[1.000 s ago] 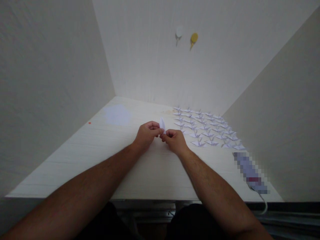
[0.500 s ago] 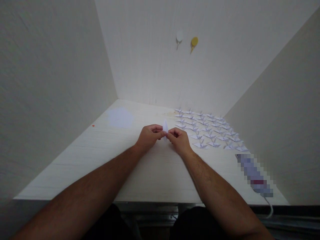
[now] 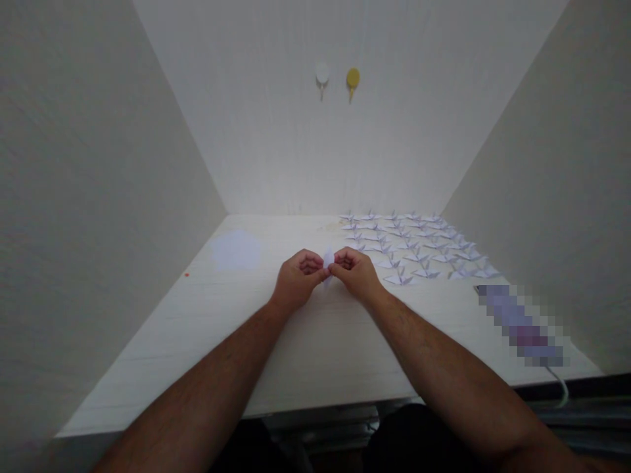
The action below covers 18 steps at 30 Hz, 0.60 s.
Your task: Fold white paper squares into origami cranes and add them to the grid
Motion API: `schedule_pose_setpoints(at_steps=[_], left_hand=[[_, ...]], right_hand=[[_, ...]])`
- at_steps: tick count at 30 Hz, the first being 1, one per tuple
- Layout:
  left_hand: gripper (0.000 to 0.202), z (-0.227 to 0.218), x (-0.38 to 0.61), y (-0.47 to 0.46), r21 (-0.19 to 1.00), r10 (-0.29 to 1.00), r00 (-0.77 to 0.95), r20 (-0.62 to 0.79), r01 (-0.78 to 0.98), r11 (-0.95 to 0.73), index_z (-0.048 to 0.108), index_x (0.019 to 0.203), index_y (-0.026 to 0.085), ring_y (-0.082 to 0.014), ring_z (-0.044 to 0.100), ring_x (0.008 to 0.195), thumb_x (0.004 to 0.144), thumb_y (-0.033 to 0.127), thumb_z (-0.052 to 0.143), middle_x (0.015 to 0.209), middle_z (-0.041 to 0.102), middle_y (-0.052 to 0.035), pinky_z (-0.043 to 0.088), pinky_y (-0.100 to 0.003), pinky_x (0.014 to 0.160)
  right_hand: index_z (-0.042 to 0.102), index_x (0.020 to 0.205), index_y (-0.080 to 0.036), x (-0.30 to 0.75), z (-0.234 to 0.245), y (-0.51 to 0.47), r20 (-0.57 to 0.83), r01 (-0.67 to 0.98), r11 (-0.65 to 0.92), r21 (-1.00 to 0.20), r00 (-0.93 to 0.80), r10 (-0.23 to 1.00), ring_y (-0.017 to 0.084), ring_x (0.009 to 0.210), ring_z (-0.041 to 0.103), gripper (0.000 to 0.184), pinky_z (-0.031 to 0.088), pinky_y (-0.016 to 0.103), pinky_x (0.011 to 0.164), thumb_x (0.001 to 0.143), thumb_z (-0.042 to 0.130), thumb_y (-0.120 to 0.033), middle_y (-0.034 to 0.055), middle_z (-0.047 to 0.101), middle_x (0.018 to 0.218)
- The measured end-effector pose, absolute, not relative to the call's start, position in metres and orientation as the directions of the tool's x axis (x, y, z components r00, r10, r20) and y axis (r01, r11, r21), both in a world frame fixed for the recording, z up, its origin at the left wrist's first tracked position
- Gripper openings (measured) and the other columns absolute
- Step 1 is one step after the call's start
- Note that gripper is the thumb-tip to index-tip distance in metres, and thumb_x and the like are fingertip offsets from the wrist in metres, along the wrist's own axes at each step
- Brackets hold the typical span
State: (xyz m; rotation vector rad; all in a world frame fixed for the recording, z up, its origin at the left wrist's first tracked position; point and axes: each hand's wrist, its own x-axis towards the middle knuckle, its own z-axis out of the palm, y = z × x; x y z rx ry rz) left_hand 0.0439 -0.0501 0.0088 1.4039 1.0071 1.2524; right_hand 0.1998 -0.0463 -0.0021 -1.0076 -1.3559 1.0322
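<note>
A small piece of folded white paper [image 3: 328,257] stands upright between my hands, above the middle of the table. My left hand [image 3: 300,276] pinches it from the left with thumb and fingers. From the right, my right hand [image 3: 355,270] grips the same paper, its thumb tip close to the left thumb. The fingertips partly cover the paper, so its exact folds cannot be made out. Just beyond my right hand stand several rows of white paper cranes [image 3: 398,278].
A pale stack of paper [image 3: 237,249] lies at the back left, near a tiny orange spot [image 3: 186,275]. At the right edge sits a blurred-out device [image 3: 522,325] with a white cable [image 3: 562,387]. A white hook [image 3: 322,73] and a yellow hook [image 3: 353,78] hang on the back wall.
The camera view has turned and tilted slightly. Both hands still hold the folded paper, and the left fingers are curled a little differently around it.
</note>
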Motion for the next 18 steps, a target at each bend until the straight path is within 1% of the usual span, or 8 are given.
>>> schedule_pose_setpoints(at_steps=[4,7,13,18], left_hand=[[0.030,0.0097,0.0439,-0.0508,0.975,0.969,0.120,0.218,0.016,-0.221,0.058,0.084,0.018,-0.0117,0.061,0.057,0.064,0.027,0.078,0.068,0.064,0.0022,0.049,-0.024,0.057],[0.031,0.0087,0.0433,-0.0512,0.967,0.961,0.120,0.248,0.030,-0.254,0.055,0.089,0.019,-0.0117,0.062,0.059,0.066,0.025,0.076,0.068,0.063,0.0036,0.049,-0.024,0.058],[0.024,0.0097,0.0444,-0.0520,0.970,0.962,0.129,0.242,-0.001,-0.244,0.057,0.086,0.019,-0.0113,0.062,0.060,0.067,0.022,0.072,0.070,0.063,0.0028,0.051,-0.025,0.060],[0.016,0.0117,0.0453,-0.0519,0.972,0.966,0.115,0.233,-0.015,-0.232,0.061,0.078,0.018,-0.0102,0.060,0.056,0.066,0.020,0.071,0.065,0.063,0.0034,0.050,-0.024,0.057]], right_hand=[[0.057,0.071,-0.020,0.1994,0.0017,-0.0475,0.220,-0.024,0.219,-0.975,-0.059,0.974,0.012,0.058,0.058,0.020,0.046,0.025,0.058,0.064,0.071,-0.032,-0.0020,0.063,0.063],[0.058,0.070,-0.020,0.1991,0.0044,-0.0486,0.224,-0.047,0.220,-0.974,-0.084,0.971,0.012,0.057,0.058,0.020,0.047,0.025,0.057,0.064,0.072,-0.033,-0.0018,0.063,0.063],[0.060,0.075,-0.020,0.2002,0.0021,-0.0470,0.229,-0.078,0.222,-0.972,-0.102,0.968,0.011,0.056,0.057,0.021,0.047,0.025,0.056,0.064,0.073,-0.032,-0.0036,0.062,0.063],[0.062,0.076,-0.020,0.2031,-0.0003,-0.0455,0.237,-0.101,0.225,-0.969,-0.130,0.963,0.011,0.055,0.058,0.018,0.048,0.025,0.056,0.066,0.073,-0.030,-0.0044,0.061,0.058]])
